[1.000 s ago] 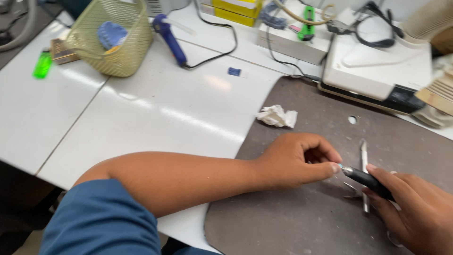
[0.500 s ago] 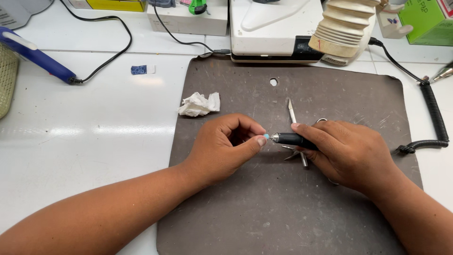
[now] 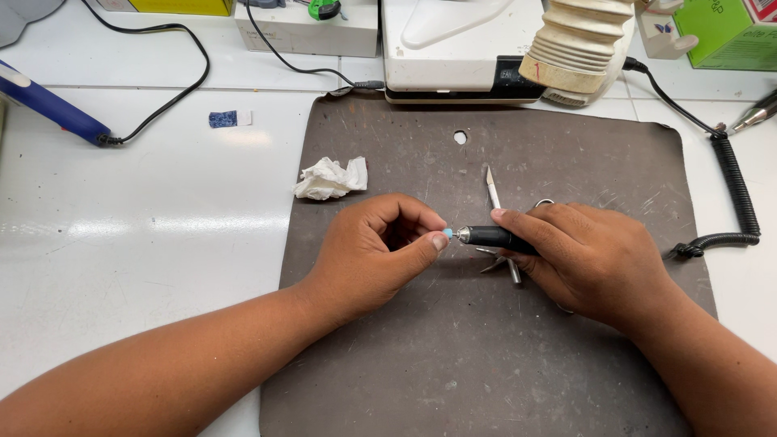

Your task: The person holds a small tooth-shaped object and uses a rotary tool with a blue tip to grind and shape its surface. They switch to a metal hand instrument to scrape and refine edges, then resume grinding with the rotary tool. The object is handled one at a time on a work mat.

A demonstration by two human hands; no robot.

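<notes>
Centrally, a black pen-shaped hand tool (image 3: 498, 238) with a silver metal nose lies level above the dark grey work mat (image 3: 486, 380), its tip pointing left. Right hand (image 3: 587, 259) grasps it, fingers (image 3: 518, 226) wrapped over the black barrel, index along the top. At the tip sits a small light-blue piece (image 3: 447, 233), pinched by the left hand (image 3: 376, 251) between thumb and curled index; rest of those fingers clenched inward. Blue piece touches the tool's nose, cannot tell if it is seated on it.

Under the right hand, metal tweezers (image 3: 495, 190) lie on the mat, pointed end sticking up toward the far edge, lower part hidden by the tool and hand. A small metal ring-like bit (image 3: 544, 201) shows just beside the right knuckles, too small to identify.

Crumpled white tissue (image 3: 329, 179) sits on the mat near its left edge, apart from the left hand. Mat has a small round hole (image 3: 460, 137) near the far edge and plenty of scratches.

Mat lies on a white desk (image 3: 146, 243). Far side: white boxy machine (image 3: 461, 48) with a cream ribbed hose (image 3: 579, 48) in front of it, white box (image 3: 307, 28) with a black cable (image 3: 186, 81) running left to a blue handled tool (image 3: 48, 105). Small blue-and-white scrap (image 3: 229, 119) on the desk. Green carton (image 3: 728, 32) far right, black coiled cord (image 3: 732, 194) beside the mat's right edge.
</notes>
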